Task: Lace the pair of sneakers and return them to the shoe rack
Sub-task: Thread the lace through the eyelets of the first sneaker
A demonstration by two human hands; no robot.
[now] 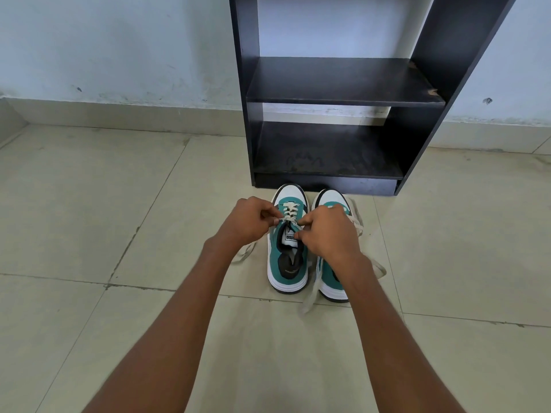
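Observation:
Two teal, white and black sneakers stand side by side on the tiled floor, toes toward the black shoe rack (343, 99). On the left sneaker (286, 263) a white lace (290, 210) crosses the lower eyelets. My left hand (249, 219) pinches the lace at the shoe's left side. My right hand (328, 231) pinches the lace at its right side, and covers much of the right sneaker (331, 277). The right sneaker's lace (310, 296) trails loose across the floor.
The rack has two bare dark shelves (328, 153) and stands against a pale blue wall (119, 55). Beige floor tiles (119, 204) with worn grout lines spread around the shoes. A loose lace end (244, 253) lies left of the left sneaker.

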